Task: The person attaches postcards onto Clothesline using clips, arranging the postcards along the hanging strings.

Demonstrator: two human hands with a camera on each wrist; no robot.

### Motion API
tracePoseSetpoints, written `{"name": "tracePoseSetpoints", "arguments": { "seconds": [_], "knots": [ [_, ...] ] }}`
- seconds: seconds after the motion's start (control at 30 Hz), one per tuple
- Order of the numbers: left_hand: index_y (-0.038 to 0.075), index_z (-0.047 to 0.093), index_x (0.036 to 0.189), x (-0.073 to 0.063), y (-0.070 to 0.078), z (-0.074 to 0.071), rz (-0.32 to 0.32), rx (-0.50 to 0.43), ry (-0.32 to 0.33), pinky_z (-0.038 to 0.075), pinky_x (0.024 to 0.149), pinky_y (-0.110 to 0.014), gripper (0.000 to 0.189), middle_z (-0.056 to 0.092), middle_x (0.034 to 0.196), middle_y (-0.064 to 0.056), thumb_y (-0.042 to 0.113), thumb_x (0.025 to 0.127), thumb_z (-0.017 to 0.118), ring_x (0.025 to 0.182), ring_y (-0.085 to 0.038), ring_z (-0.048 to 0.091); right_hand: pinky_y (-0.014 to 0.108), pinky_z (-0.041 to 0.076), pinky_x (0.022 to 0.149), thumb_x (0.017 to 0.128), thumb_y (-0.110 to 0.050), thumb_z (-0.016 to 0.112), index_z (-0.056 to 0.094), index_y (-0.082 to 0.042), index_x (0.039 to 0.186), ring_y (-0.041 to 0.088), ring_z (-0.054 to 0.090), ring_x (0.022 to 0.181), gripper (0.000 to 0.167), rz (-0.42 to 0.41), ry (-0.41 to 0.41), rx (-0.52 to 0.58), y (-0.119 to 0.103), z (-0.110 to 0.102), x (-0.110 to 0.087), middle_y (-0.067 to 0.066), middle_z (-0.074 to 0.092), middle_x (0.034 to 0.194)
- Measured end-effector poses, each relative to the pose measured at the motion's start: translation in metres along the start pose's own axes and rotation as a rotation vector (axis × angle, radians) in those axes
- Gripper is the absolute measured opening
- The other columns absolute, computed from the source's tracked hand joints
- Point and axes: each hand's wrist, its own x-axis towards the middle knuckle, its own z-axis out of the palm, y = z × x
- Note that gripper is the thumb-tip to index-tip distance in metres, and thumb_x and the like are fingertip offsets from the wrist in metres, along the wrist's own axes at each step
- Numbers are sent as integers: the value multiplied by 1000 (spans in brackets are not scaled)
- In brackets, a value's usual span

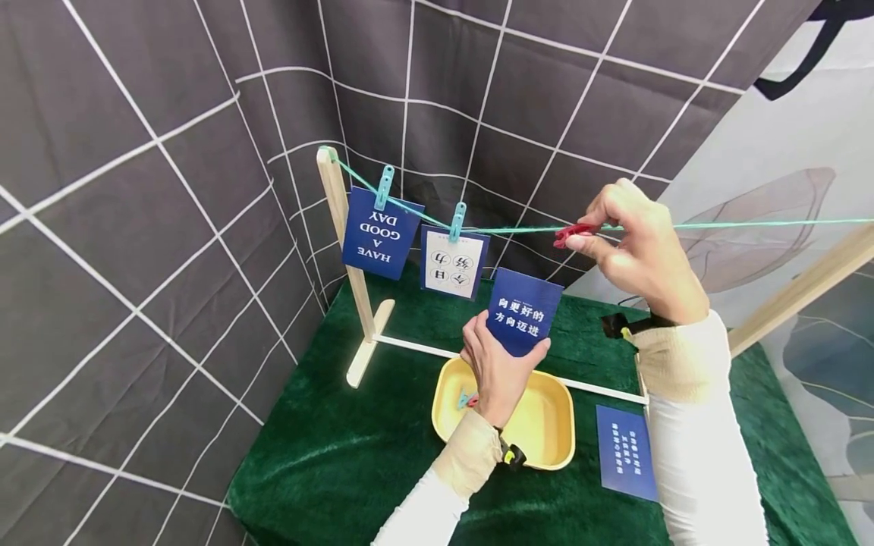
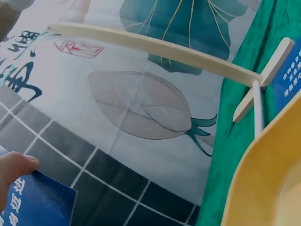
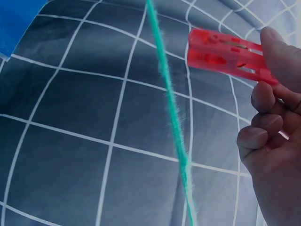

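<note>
My left hand [image 1: 501, 370] holds a blue card [image 1: 524, 307] with white characters by its lower part, thumb on one side and fingers on the other. The card hangs in the air below the green string [image 1: 519, 230]; its corner also shows in the left wrist view. Between thumb and forefinger my right hand [image 1: 631, 246] pinches a red clothespin [image 3: 228, 55], beside the string in the right wrist view. Two light-blue clothespins hold cards on the string: a blue card [image 1: 381, 239] at the left and a white card [image 1: 454, 264] with a blue border nearer the middle.
A yellow basin [image 1: 561, 425] with a few small clothespins stands beneath my left hand. Another blue card [image 1: 624, 447] lies on the green cloth [image 1: 328, 462] at the right. The string runs between wooden posts, a left post [image 1: 336, 193] and a right post [image 1: 799, 292].
</note>
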Motion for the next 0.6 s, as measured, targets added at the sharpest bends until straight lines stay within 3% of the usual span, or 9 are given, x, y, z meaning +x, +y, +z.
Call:
{"name": "tracePoseSetpoints", "arguments": {
  "seconds": [0.17,0.4,0.6],
  "knots": [
    [17,34,131,10,10,0,58,-21,50,28,87,-39,93,36,125,-3,63,61,73,108,-21,38,19,31,61,66,4,78,57,-4,68,8,43,73,22,40,-27,-2,0,1,12,4,56,73],
    [17,32,132,20,15,2,82,-10,85,27,86,-38,94,36,125,-3,62,61,73,108,-20,38,21,30,58,70,2,75,55,-4,68,12,43,68,21,102,-70,13,10,10,19,4,53,72],
    [14,34,130,24,14,5,128,12,128,29,85,-38,94,37,122,-4,59,59,76,106,-21,39,23,32,57,75,-1,72,53,-5,69,10,46,68,20,213,-171,48,21,19,18,5,55,76]
  ]
}}
